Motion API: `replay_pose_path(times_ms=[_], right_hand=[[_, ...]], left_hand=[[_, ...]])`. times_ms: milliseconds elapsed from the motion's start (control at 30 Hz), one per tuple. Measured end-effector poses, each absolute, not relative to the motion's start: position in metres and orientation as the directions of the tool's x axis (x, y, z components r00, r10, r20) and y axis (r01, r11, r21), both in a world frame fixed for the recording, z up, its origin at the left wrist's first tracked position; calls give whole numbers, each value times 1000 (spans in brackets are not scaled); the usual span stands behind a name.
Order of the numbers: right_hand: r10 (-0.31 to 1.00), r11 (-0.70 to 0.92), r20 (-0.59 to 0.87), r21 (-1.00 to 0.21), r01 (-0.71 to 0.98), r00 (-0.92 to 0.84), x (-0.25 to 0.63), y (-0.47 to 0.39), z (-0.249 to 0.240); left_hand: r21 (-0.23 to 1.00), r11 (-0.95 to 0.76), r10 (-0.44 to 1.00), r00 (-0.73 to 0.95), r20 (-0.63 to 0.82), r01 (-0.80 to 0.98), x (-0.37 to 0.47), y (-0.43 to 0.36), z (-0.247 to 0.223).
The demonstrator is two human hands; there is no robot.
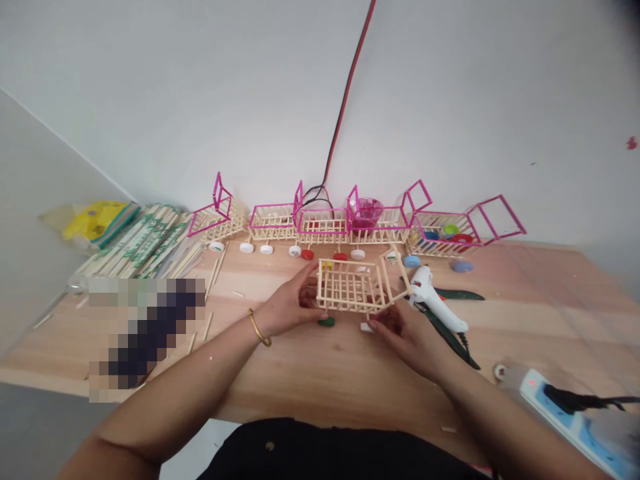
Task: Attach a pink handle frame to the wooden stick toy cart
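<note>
A small cart of plain wooden sticks [347, 287] with an angled stick handle stands between my hands at the middle of the table. Its wheels are bottle caps: a green cap [327, 321] and a white cap [367, 327] show at the near side. My left hand [295, 300] grips the cart's left end, thumb by the green cap and fingers partly hidden behind the sticks. At the right end, my right hand [400, 327] is closed around the lower part, its thumb and fingers at the white cap. Right beside it lies a white glue gun [437, 300].
Several stick carts with magenta-painted rims [323, 220] line the wall. Bundled sticks [145, 240] and a yellow bag [100, 221] lie at the left, near a blurred-out patch. Dark-handled pliers [450, 340] lie by the glue gun. A power strip [565, 413] with cords is at the right edge.
</note>
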State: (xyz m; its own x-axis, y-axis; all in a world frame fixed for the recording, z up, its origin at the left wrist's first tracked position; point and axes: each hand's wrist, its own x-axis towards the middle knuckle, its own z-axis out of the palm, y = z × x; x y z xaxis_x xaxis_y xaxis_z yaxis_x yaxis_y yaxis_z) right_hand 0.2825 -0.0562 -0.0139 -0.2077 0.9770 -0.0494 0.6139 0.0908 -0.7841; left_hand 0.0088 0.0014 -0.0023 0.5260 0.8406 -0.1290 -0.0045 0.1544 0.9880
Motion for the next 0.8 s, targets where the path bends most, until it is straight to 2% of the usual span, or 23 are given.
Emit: replay_pose_path(times_ms=[800], right_hand=[[969, 117, -59, -745, 657, -240, 284, -59, -9]], left_hand=[[993, 105, 847, 518, -121, 60, 10, 1, 3]])
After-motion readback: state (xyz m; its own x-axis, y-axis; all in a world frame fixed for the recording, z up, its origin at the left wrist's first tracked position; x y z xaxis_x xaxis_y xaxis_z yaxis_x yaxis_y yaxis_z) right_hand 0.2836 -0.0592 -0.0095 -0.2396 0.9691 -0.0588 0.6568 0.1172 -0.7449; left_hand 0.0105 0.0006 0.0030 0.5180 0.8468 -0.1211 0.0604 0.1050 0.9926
